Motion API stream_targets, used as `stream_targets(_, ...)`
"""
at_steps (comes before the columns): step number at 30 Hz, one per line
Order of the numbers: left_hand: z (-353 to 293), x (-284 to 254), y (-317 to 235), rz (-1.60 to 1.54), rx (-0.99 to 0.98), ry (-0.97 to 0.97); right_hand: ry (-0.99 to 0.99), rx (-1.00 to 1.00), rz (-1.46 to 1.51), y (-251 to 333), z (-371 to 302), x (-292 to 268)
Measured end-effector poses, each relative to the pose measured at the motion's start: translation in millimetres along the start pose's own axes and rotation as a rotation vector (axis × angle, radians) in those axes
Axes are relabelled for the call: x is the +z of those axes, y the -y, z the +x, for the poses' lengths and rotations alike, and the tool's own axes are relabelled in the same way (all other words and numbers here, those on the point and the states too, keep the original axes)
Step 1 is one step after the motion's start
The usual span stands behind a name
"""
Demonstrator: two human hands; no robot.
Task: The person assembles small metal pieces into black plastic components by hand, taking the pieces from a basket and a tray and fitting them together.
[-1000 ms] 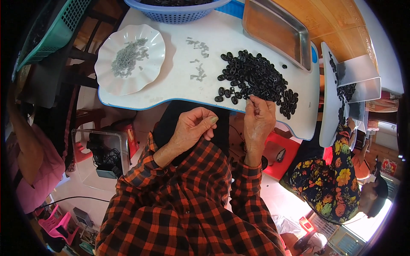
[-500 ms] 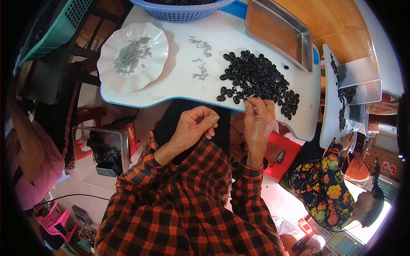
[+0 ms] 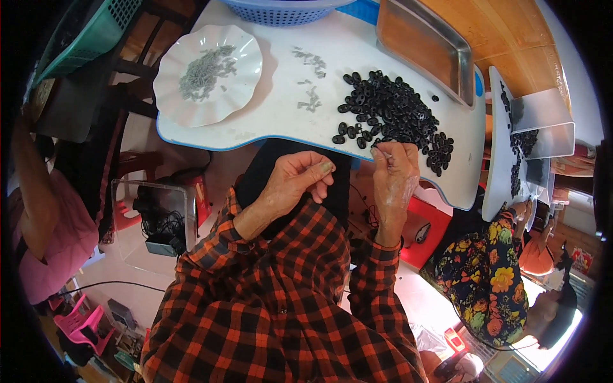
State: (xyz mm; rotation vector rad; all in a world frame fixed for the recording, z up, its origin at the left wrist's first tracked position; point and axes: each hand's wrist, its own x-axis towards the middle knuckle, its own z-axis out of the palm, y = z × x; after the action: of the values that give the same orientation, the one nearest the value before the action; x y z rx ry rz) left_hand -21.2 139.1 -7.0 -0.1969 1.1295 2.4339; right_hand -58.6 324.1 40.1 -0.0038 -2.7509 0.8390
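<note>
The white table (image 3: 274, 108) bears a plate (image 3: 246, 76), grey bits (image 3: 311, 102), black pieces (image 3: 396, 108), basket (image 3: 281, 16) and tray (image 3: 426, 50).

My two forearms come up from below in long sleeves of orange-red and black checked cloth, the left sleeve (image 3: 214, 241) slanting inward to the right, the right sleeve (image 3: 378, 271) rising nearly upright. Both cuffs stop short of my bare wrists. My bare left hand (image 3: 297, 177) is turned thumb side up, its fingers curled loosely and pointing to the right, the thumb laid along the bent index finger so that their tips meet. My bare right hand (image 3: 397, 171) stands upright, its back toward my view, the fingers folded over and the thumb and index tips drawn together at the upper left. My hands are well apart; whether either pinch holds anything, I cannot tell.
</note>
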Motion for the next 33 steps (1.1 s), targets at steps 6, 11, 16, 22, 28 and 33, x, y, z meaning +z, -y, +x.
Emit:
stream_targets(6,1,-3,1,-0.137,-0.019,0.054,-0.011,-0.011,0.09,-1,-7,4)
stream_targets(11,1,-5,1,-0.168,-0.002,0.065,-0.042,0.099,0.245,9,-22,9)
stream_targets(16,-1,-3,1,-0.147,0.021,0.036,0.122,0.446,1.023,22,-39,20)
stream_targets(22,-2,-2,2,-0.112,0.07,0.016,0.192,0.49,1.151,29,-50,24)
stream_targets(28,-3,-2,0,-0.116,0.076,0.018,0.178,0.528,1.172,36,-51,22)
stream_targets(33,-3,-3,1,-0.052,0.083,0.012,0.218,0.533,1.146,36,-51,23)
